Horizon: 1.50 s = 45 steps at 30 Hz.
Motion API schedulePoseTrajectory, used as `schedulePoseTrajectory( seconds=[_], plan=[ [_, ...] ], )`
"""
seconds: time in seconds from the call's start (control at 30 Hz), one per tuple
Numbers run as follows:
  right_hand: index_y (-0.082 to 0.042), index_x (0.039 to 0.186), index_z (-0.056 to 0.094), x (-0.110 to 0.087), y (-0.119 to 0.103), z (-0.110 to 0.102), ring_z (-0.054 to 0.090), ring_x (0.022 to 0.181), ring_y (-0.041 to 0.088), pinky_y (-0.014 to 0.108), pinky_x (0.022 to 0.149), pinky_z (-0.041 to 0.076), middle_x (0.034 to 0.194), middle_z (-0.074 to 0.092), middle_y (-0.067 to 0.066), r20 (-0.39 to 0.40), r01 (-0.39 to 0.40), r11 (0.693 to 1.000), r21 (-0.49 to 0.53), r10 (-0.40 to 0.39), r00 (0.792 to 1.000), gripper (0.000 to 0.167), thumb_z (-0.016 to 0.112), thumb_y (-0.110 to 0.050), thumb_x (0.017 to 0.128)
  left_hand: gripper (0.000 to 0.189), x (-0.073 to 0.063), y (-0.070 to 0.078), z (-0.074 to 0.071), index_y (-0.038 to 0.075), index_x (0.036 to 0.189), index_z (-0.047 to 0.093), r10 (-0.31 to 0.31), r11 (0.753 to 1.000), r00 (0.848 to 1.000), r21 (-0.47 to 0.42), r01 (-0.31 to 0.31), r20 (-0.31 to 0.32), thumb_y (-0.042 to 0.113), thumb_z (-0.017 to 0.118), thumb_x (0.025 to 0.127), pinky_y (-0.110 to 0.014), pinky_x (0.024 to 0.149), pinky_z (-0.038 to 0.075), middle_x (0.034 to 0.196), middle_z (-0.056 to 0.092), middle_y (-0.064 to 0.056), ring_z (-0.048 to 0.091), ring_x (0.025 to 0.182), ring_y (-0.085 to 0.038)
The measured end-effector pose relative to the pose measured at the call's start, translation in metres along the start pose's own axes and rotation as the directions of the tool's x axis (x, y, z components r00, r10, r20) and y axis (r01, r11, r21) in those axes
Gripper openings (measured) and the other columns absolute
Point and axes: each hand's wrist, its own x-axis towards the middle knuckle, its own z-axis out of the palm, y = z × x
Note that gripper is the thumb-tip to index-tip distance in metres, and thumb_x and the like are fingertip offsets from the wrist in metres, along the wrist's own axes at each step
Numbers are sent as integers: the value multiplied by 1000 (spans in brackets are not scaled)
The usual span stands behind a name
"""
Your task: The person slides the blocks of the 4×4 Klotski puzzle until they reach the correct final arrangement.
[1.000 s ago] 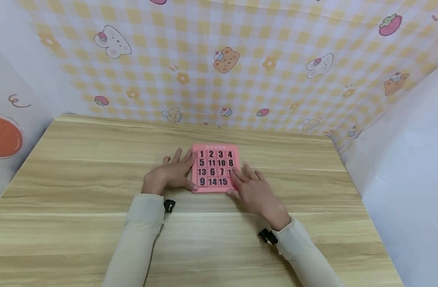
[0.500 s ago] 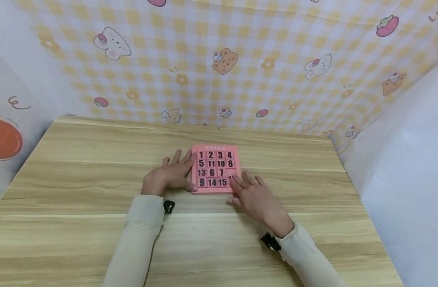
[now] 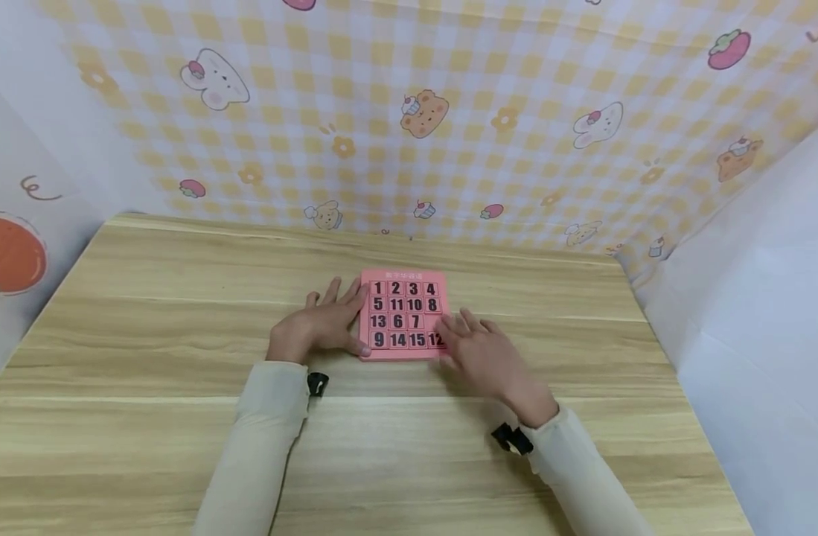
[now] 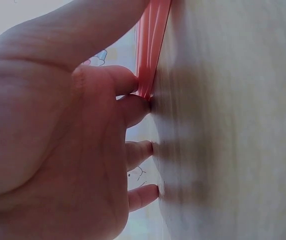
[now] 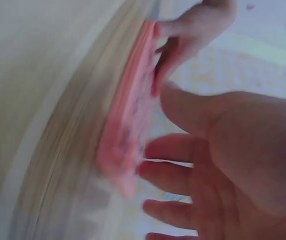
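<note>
A pink number slide puzzle point(image 3: 403, 276) lies flat on the wooden table, black numerals facing up. Spread along its left side is my left hand point(image 3: 318, 324), thumb at the lower left corner and index finger against the upper left edge. The left wrist view has its fingertips down at the table beside the pink side wall point(image 4: 150, 50). My right hand point(image 3: 485, 361) is over the right edge, fingers extended and slightly blurred. Its fingertips partly cover the gap right of the 7 tile point(image 3: 415, 321); contact is unclear. Below that gap sits the 12 tile point(image 3: 435, 340).
The wooden table point(image 3: 181, 298) extends around the puzzle. Behind it hangs a yellow checked cloth point(image 3: 382, 134) with cartoon prints. White walls point(image 3: 750, 260) flank both sides. Black straps point(image 3: 512, 439) sit at both wrists.
The 12 tile has slid down into the lower right corner, leaving a gap above it. My right hand moved down with it, then lifted slightly up and right. The left hand stays put.
</note>
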Motion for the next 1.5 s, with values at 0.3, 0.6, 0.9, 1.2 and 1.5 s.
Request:
schedulePoseTrajectory(
  seconds=[0.3, 0.6, 0.9, 1.2, 1.5],
  plan=[
    [-16, 158, 26, 33, 13, 0, 14, 152, 36, 57, 120, 21, 164, 22, 4, 58, -56, 998, 31, 54, 997, 64, 40, -49, 104, 118, -1, 3, -1, 13, 160, -2, 3, 1000, 1000, -8, -3, 5, 46, 79, 80, -62, 119, -9, 166, -14, -7, -22, 149, -36],
    [-17, 159, 22, 34, 9, -3, 10, 152, 37, 58, 121, 18, 164, 18, 3, 140, -57, 998, 4, 55, 989, 68, 37, -54, 103, 119, -1, 3, -2, 12, 160, -2, 7, 1000, 1000, -4, -7, -2, 47, 79, 80, -62, 119, -9, 166, -13, -8, -21, 150, -37],
    [-15, 157, 28, 24, 1, 1, 13, 152, 38, 58, 120, 20, 163, 21, 5, 122, -46, 999, -1, 46, 991, 69, 40, -54, 102, 118, -2, 3, -3, 12, 160, -1, -1, 1000, 1000, -4, 1, -5, 45, 79, 80, -62, 119, -8, 166, -12, -8, -20, 150, -37],
    [-13, 156, 30, 15, -5, 1, 16, 151, 38, 57, 120, 21, 162, 25, 6, 114, -36, 999, 2, 35, 993, 70, 41, -56, 101, 118, -2, 2, -2, 13, 160, -1, -11, 1000, 1000, -8, 11, -8, 45, 79, 80, -61, 119, -8, 166, -12, -7, -20, 150, -36],
    [-14, 156, 30, 26, -3, -5, 14, 152, 36, 57, 120, 21, 163, 25, 5, 74, -37, 999, 14, 36, 997, 66, 42, -51, 103, 117, -1, 2, 0, 12, 160, 0, 6, 1000, 1000, -7, -6, -2, 45, 78, 80, -62, 119, -9, 166, -11, -9, -20, 150, -37]
  ],
)
